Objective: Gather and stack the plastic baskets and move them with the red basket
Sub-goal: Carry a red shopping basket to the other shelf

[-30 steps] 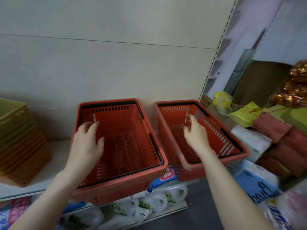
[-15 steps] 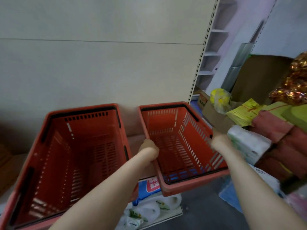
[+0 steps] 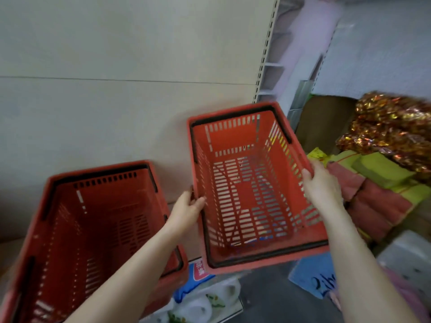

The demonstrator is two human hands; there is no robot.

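Two red slotted plastic baskets with black handles are in view. The right red basket (image 3: 249, 183) is lifted off the shelf and tilted toward me, empty inside. My left hand (image 3: 187, 207) grips its left rim and my right hand (image 3: 320, 183) grips its right rim. The left red basket (image 3: 93, 229) rests on the shelf at the lower left, also empty, partly crossed by my left forearm.
A beige back panel (image 3: 116, 89) and a slotted shelf upright (image 3: 265, 54) stand behind. Red and green paper bundles (image 3: 384, 187) and gold foil packs (image 3: 391, 127) pile at the right. Packaged goods (image 3: 203, 299) lie on the lower shelf.
My left hand left the left basket and took the right basket's left rim. Both hands have raised the right basket up off the shelf. My view has turned right.
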